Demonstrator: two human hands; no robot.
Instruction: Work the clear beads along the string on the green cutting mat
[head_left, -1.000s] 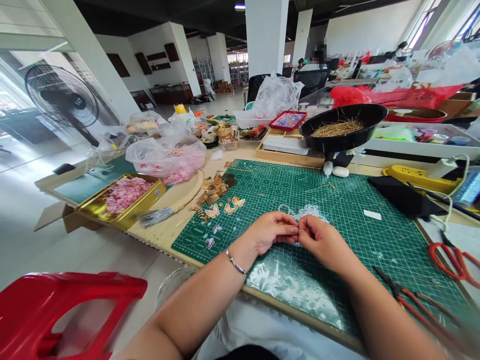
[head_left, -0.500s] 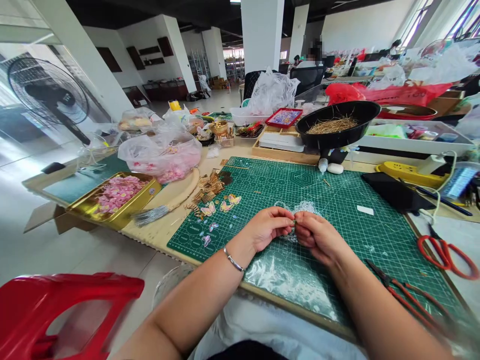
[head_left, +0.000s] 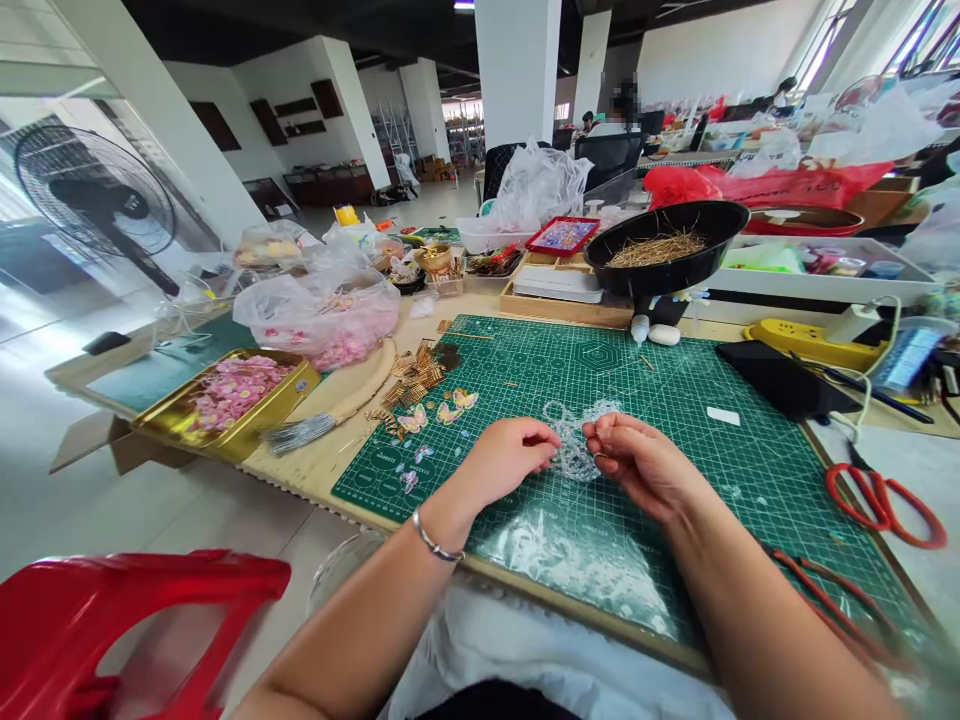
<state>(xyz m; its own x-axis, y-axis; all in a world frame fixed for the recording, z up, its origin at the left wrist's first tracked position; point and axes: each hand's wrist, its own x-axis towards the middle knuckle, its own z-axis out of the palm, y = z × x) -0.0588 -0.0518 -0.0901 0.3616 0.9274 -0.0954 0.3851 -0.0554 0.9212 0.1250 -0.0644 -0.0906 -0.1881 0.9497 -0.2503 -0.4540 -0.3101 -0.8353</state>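
A loose tangle of clear beaded strands (head_left: 574, 450) lies on the green cutting mat (head_left: 525, 370) between my hands. At its left edge is my left hand (head_left: 514, 457), fingers curled and thumb close to them; whatever is in that grip is hidden. My right hand (head_left: 641, 462) is at the tangle's right side with thumb and fingertips pinched together. Anything in this pinch is too small to name. Butterfly-shaped pieces (head_left: 456, 405) and a heap of gold-coloured metal hair clips (head_left: 421, 372) lie on the mat to the left.
Red-handled scissors (head_left: 885, 505) lie at the right, and red-handled pliers (head_left: 832, 595) near my right forearm. A black bowl (head_left: 667, 265) of thin gold sticks stands behind the mat. To the left are a wire brush (head_left: 330, 420) and a gold tin (head_left: 277, 415) of pink flowers.
My hands were together, fingertips meeting over the beaded strands. Now they are apart: the left has moved left and slightly down, and more of the tangle shows between them.
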